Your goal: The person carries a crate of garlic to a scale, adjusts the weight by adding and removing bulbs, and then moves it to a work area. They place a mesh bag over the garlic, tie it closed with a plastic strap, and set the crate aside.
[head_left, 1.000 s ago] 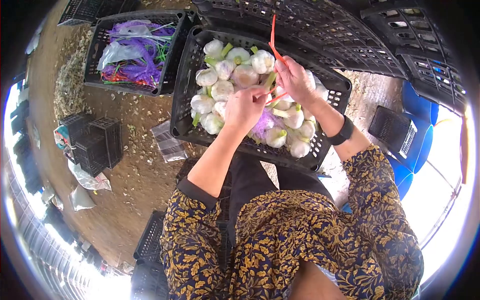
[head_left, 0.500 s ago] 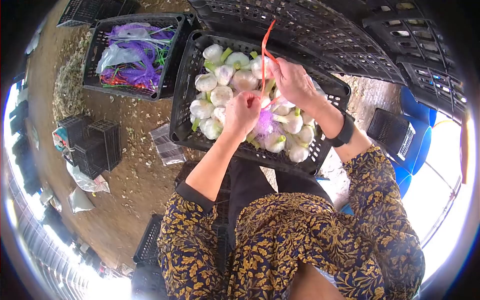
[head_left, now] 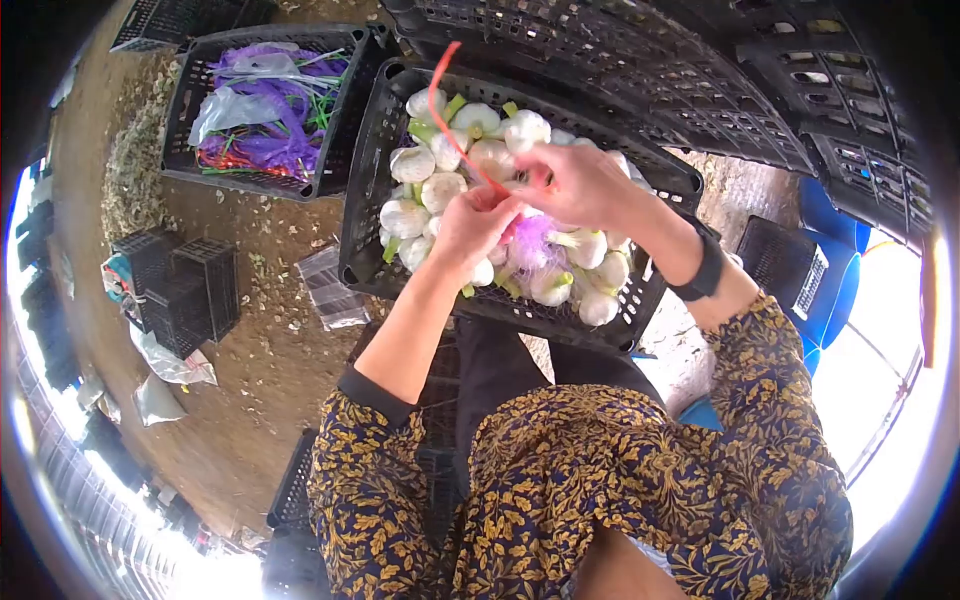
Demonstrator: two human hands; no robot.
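Over the garlic crate, my left hand [head_left: 474, 228] pinches a red plastic strip [head_left: 440, 112], whose loose end sticks up and away to the far left. My right hand [head_left: 582, 186] is beside it, fingers curled and slightly blurred, its fingertips close to the left ones; what lies between them is hidden. Just below both hands, bunched purple netting [head_left: 536, 243] rests among the garlic. White garlic bulbs [head_left: 402, 217] with short green stems fill the black crate [head_left: 372, 165] and surround the netting.
Left of the garlic, another black crate [head_left: 338, 170] holds purple nets [head_left: 283, 112], red strips and clear plastic. Tall black crates [head_left: 640, 60] stand along the far side. Smaller dark crates [head_left: 205, 285] sit on the littered floor, and blue barrels [head_left: 835, 275] are at right.
My right hand has come down and closer to my left hand. The red strip's loose end has swung from upright beside the right hand over to the left.
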